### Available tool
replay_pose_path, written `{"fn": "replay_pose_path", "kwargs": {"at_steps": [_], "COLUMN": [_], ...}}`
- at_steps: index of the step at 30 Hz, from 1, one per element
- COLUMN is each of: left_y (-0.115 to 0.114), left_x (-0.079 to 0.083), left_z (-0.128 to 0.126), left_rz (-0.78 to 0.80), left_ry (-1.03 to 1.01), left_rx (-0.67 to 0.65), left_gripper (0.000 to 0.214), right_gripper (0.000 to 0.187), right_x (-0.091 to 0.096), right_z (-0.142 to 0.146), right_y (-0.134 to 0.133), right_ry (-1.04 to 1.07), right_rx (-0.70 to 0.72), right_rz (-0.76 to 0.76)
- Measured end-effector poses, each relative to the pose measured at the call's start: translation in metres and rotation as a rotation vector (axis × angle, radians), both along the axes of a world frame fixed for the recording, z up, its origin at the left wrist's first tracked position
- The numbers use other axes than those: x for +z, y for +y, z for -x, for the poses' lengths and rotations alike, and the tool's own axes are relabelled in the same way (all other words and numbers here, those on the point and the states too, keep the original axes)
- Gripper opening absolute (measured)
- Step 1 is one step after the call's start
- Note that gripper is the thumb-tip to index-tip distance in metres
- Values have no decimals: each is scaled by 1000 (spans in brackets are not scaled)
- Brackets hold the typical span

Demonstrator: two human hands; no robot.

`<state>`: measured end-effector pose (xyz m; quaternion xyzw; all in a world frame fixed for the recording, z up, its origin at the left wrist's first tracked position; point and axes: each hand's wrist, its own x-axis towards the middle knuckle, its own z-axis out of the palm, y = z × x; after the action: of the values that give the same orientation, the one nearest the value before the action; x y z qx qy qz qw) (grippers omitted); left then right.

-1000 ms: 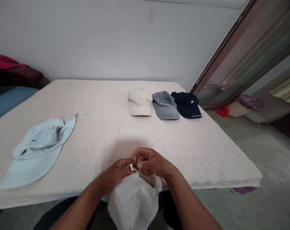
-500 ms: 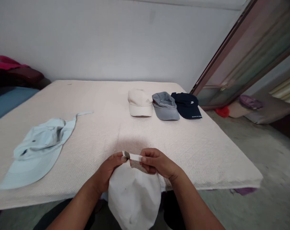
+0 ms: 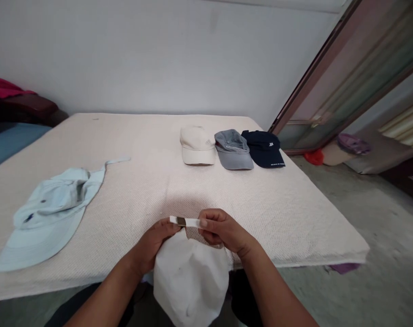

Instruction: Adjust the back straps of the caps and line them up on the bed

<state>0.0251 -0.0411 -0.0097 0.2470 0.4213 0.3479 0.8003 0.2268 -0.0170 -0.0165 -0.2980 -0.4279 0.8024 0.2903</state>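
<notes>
A white cap (image 3: 192, 279) hangs at the table's near edge, its back opening turned up between my hands. My left hand (image 3: 155, 243) grips the cap's edge beside the metal buckle (image 3: 181, 221). The white strap (image 3: 192, 223) runs through that buckle, its free end sticking out on the left. My right hand (image 3: 221, 229) is closed, pinching the strap between thumb and fingers on the right of the buckle. To the left on the cover lies a light blue cap (image 3: 52, 213), its loose strap stretched out behind it.
At the back right a cream cap (image 3: 197, 145), a grey cap (image 3: 233, 150) and a navy cap (image 3: 264, 149) lie side by side. A pale textured cover (image 3: 131, 136) spreads over the flat surface, with a wall behind. Concrete floor (image 3: 393, 222) shows on the right.
The strap's free end now sticks out farther left of the buckle, and the buckle lies flatter. Both hands keep their hold on the cap. The view has shifted slightly.
</notes>
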Motion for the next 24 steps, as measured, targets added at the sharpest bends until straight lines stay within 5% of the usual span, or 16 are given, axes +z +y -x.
{"fn": "replay_pose_path", "kwargs": {"at_steps": [8, 19, 24], "left_y": [-3, -4, -4], "left_x": [-1, 0, -2], "left_z": [-3, -4, -5], "left_rz": [91, -11, 6], "left_ry": [26, -18, 118], "left_rx": [51, -72, -37], "left_gripper": [16, 20, 24], "right_gripper": [31, 28, 26], "right_x": [-4, -4, -3], "right_z": [5, 4, 3], "right_y": [-1, 0, 0], "right_ry": [-22, -74, -101], "right_rx": [-4, -13, 19], "right_rz": [-23, -44, -63]}}
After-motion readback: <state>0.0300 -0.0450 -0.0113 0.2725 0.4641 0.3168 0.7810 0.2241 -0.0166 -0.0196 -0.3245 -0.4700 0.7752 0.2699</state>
